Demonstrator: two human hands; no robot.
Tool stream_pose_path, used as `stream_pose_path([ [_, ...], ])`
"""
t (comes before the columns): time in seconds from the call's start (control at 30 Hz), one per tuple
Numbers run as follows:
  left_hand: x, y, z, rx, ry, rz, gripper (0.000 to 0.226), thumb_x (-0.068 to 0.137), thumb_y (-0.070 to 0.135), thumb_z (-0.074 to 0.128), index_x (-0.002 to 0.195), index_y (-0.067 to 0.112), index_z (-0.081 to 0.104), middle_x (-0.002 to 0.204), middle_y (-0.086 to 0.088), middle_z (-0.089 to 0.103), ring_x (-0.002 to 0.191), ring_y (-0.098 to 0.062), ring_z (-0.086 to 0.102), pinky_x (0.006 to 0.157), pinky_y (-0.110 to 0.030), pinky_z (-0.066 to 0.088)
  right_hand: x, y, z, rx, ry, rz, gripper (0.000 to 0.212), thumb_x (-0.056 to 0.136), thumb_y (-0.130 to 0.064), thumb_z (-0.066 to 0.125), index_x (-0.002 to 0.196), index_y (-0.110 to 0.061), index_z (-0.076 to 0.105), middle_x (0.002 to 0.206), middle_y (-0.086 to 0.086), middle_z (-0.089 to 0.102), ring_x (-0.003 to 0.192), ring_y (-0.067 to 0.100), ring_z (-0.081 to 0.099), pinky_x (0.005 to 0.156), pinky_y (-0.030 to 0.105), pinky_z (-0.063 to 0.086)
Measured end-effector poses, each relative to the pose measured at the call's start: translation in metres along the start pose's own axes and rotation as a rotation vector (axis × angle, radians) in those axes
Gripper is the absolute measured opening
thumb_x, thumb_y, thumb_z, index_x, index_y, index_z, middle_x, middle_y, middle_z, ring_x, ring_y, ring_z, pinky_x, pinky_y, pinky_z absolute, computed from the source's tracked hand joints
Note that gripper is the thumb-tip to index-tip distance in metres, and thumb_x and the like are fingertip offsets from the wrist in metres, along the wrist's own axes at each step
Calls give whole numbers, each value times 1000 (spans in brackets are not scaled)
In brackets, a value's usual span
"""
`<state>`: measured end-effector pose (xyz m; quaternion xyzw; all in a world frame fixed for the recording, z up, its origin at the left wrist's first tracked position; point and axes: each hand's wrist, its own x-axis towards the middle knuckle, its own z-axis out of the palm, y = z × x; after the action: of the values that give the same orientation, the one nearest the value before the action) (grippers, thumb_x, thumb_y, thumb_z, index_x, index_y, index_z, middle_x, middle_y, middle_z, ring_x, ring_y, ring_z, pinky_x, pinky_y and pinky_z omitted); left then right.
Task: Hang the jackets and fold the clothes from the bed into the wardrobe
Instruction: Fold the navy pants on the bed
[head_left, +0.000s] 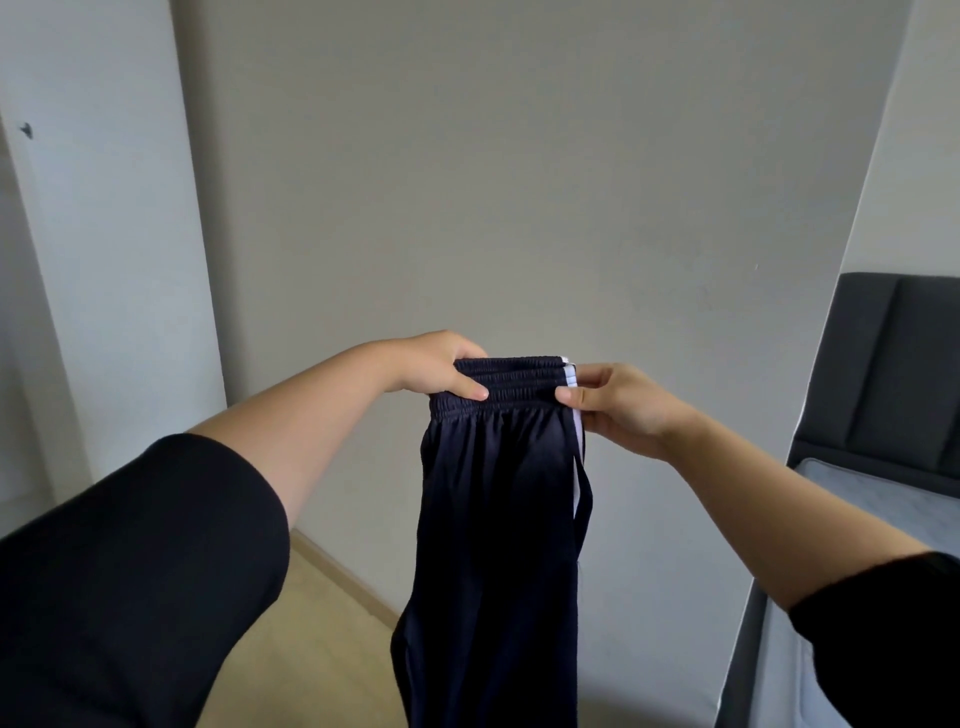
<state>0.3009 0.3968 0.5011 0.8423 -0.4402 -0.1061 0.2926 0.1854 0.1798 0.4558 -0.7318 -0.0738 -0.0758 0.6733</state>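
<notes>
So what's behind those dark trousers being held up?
Behind the navy trousers, which both hands, left and right, hold by the waistband, stands a plain grey wall and some tan floor. The skirting directly behind the cloth is hidden.

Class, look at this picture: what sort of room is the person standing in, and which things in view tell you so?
Most likely a bedroom. A bed with a dark padded headboard stands at the right, and both hands, left hand and right hand, hold up dark trousers by the waistband, before plain walls.

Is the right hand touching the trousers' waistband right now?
Touching. The head view shows the right hand pinching the white-striped end of the waistband of the navy trousers.
</notes>
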Motion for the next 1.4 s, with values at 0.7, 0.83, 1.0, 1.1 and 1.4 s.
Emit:
stream_pose_path([
  [0.7,4,-4,42,-13,346,170,27,66,12,84,71,27,62,59,16,61,48,6,50,51,-9,38,-4,3,-22,95,351,-42,23,99,-11,48,101,3,66,96,15,71,83,23,70,72,30,58],
  [0.83,4,-1,37,44,270,151,17,73,15,80,69,21,65,61,13,63,50,3,52,52,-12,41,-9,3,-26,-174,306,-38,23,99,-11,49,118,-8,61,101,9,68,86,20,65,77,34,52],
  [1.0,5,1,31,151,152,130,27,82,16,72,60,18,56,43,20,48,42,2,42,44,-10,31,-21,-3,-36,-190,111,-86,38,96,-2,50,116,-30,64,108,-5,69,94,9,67,71,23,54],
  [1.1,6,3,29,233,104,125,27,86,19,68,64,11,54,52,11,44,49,-6,38,48,-19,30,-25,-13,-38,-253,40,-59,32,90,6,55,101,-19,72,110,-3,70,95,12,68,71,23,54],
  [1.4,1,14,28,250,-109,62,19,96,18,53,89,5,64,86,0,69,80,-10,65,81,-24,48,-25,-24,-29,-536,155,-35,19,88,7,58,78,-8,64,60,-10,64,56,3,59,54,15,48],
])
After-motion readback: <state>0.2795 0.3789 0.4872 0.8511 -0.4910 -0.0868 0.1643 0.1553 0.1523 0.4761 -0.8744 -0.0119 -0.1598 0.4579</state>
